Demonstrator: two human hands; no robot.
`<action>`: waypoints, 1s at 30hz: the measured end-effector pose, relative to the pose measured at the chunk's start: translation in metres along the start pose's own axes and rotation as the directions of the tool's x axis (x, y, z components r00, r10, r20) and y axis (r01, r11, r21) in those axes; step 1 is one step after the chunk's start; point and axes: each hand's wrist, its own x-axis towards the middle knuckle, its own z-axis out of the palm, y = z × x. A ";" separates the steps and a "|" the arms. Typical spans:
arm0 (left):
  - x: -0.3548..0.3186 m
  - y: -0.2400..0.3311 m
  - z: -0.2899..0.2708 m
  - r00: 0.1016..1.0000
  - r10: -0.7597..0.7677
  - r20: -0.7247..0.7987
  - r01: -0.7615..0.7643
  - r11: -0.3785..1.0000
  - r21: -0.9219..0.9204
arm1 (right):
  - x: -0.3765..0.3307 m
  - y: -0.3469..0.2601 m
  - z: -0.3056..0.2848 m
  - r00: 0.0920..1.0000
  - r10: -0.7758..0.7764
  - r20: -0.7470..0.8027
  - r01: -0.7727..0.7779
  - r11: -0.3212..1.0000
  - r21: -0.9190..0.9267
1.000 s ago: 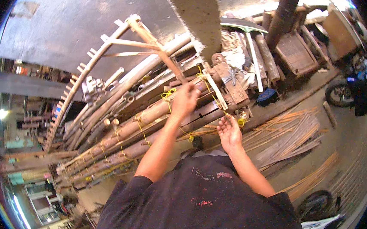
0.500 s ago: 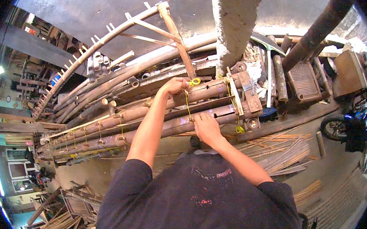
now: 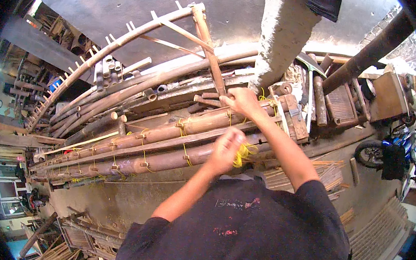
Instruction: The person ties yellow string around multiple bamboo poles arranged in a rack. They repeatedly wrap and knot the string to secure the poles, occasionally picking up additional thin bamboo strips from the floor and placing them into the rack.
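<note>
My left hand [image 3: 224,153] is curled on a bunch of yellow cord [image 3: 243,155], just over the lower bamboo pole [image 3: 166,160]. My right hand [image 3: 243,103] is bent by the upper bamboo pole [image 3: 201,122]; I cannot tell whether it pinches anything. Beyond lie the bare, dull floor [image 3: 129,202], a rough pillar [image 3: 285,43], a grey wall [image 3: 100,4] and a motorbike [image 3: 403,160]. The faded print on my black shirt [image 3: 237,257] is too worn to read.

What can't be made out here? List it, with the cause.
All in the head view:
Left hand: blurred, its hold on the yellow string unclear.
Right hand: what it pinches, if anything, too small.
Near pole: partly behind right forearm.
Dark item: cut by upper edge.
</note>
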 end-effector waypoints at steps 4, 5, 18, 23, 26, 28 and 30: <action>-0.025 0.002 0.025 0.968 -0.165 0.191 0.167 0.986 0.004 | 0.042 0.041 0.053 0.964 -0.020 0.264 0.086 0.966 -0.242; -0.028 0.009 0.024 0.965 -0.159 0.208 0.139 0.984 0.107 | 0.040 0.046 0.058 0.968 -0.026 0.248 0.087 0.968 -0.236; -0.037 0.007 0.028 0.960 -0.011 0.278 -0.078 0.949 0.307 | 0.051 0.045 0.083 0.966 -0.173 0.194 0.227 0.925 -0.306; -0.046 -0.010 0.037 0.947 -0.032 0.319 -0.063 0.957 0.283 | 0.036 0.055 0.093 0.974 -0.094 0.204 0.155 0.938 -0.309; -0.054 -0.016 0.035 0.951 -0.060 0.304 -0.070 0.915 0.398 | 0.033 0.056 0.087 0.983 -0.173 0.060 0.183 0.938 -0.294; -0.045 0.005 0.027 0.964 -0.072 0.256 -0.023 0.936 0.350 | 0.031 0.060 0.088 0.991 -0.129 0.048 0.137 0.940 -0.312; -0.035 0.027 0.027 0.954 -0.201 0.223 0.127 0.943 0.309 | 0.026 0.063 0.089 0.992 -0.117 0.039 0.124 0.945 -0.302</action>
